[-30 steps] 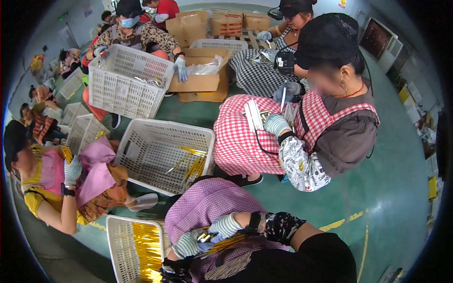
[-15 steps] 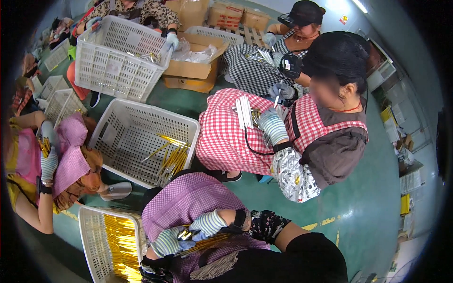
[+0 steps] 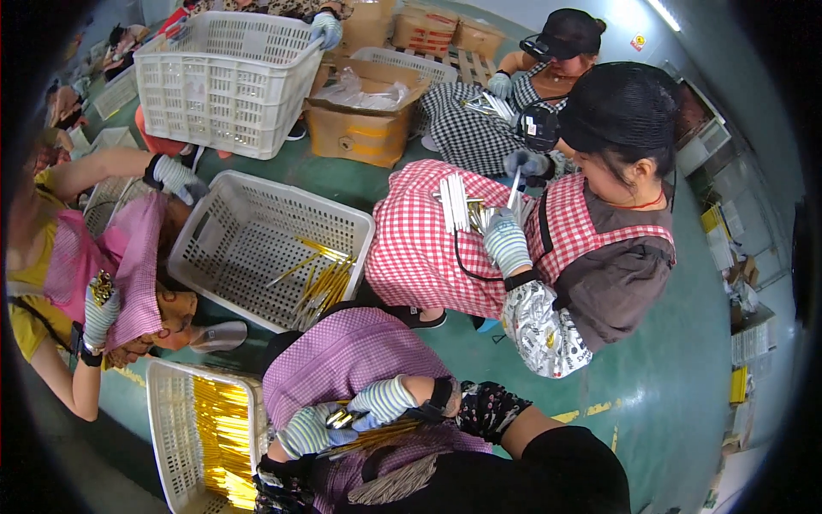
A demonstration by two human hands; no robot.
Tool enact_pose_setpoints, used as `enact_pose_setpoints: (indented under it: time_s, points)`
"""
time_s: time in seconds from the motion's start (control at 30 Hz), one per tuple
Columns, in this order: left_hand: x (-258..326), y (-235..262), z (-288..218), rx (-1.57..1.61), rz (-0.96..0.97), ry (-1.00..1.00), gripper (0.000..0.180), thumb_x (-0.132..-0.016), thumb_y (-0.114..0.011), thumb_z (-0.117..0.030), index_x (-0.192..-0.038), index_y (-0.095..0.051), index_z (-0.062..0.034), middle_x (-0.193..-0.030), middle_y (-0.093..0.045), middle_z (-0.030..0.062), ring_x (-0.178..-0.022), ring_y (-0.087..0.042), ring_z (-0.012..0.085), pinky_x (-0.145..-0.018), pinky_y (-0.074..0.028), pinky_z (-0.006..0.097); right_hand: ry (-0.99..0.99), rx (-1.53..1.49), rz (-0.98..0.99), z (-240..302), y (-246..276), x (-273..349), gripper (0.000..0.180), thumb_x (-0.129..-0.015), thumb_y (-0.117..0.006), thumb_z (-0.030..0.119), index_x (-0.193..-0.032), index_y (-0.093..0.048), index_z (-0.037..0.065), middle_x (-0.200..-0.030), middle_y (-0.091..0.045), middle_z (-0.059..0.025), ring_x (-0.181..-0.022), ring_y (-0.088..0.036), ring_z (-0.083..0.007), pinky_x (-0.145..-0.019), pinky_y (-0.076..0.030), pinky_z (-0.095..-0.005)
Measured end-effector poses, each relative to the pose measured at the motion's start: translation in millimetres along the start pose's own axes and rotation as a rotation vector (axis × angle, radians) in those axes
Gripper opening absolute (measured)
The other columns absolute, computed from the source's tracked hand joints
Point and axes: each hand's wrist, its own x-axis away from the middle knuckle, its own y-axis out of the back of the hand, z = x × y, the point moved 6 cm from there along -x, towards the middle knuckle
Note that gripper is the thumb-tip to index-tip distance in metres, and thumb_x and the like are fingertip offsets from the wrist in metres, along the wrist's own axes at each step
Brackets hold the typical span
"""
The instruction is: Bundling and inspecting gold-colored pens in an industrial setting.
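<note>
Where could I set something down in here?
Widest is the green floor between the grey-sleeved co-worker and the goods along the right wall. A smaller patch lies between their red-checked apron and the wearer's floral sleeve. Crowded: the purple-checked lap, where left hand and right hand close around a shiny bundle, and the gold-filled crate beside it.

gold rods (image 3: 381, 438): partly behind hands (image 3: 383, 401) | crate (image 3: 174, 437): cut by lower edge

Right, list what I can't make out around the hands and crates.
All in the head view:
- Gold sticks on the lap: partly covered by the right hand and left hand; can't be counted.
- Lower crate: bottom end cut off by the picture's edge.
- Upper crate: floor mostly hidden behind its near wall.
- Cardboard box: inside hidden by plastic.
</note>
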Motion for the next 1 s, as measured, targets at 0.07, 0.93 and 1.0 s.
enact_pose_setpoints:
  time_s: [0.07,0.93,1.0]
  points:
    - [-4,4,1,-0.025,-0.006,0.004,0.061,-0.071,-0.079,-0.045,-0.113,-0.062,-0.0045,-0.093,-0.070,0.0116,-0.084,-0.066,0.0237,-0.078,-0.051,0.033,-0.040,-0.065,0.019,-4,4,0,0.028,-0.091,-0.062,0.031,-0.100,-0.063,0.005,-0.068,-0.061,-0.0017,-0.058,-0.056,-0.0144,-0.053,-0.044,-0.0305]
    - [83,-21,-55,0.431,0.120,0.213,0.045,-0.077,-0.079,-0.020,-0.115,-0.060,-0.0041,-0.085,-0.063,0.0026,-0.075,-0.061,0.0128,-0.067,-0.050,0.028,0.387,1.047,-0.415,117,33,104,0.025,-0.090,-0.050,0.031,-0.082,-0.058,0.010,-0.061,-0.057,-0.0053,-0.051,-0.059,-0.0217,-0.042,-0.044,-0.0382]
    - [110,-11,-37,0.491,0.102,0.334,0.036,-0.072,-0.081,-0.013,-0.101,-0.062,-0.0038,-0.084,-0.061,-0.0002,-0.068,-0.055,0.0073,-0.061,-0.047,0.022,-0.059,1.127,-0.353,81,62,131,0.021,-0.090,-0.055,0.029,-0.088,-0.062,0.009,-0.068,-0.063,-0.0069,-0.054,-0.061,-0.0248,-0.046,-0.048,-0.0390]
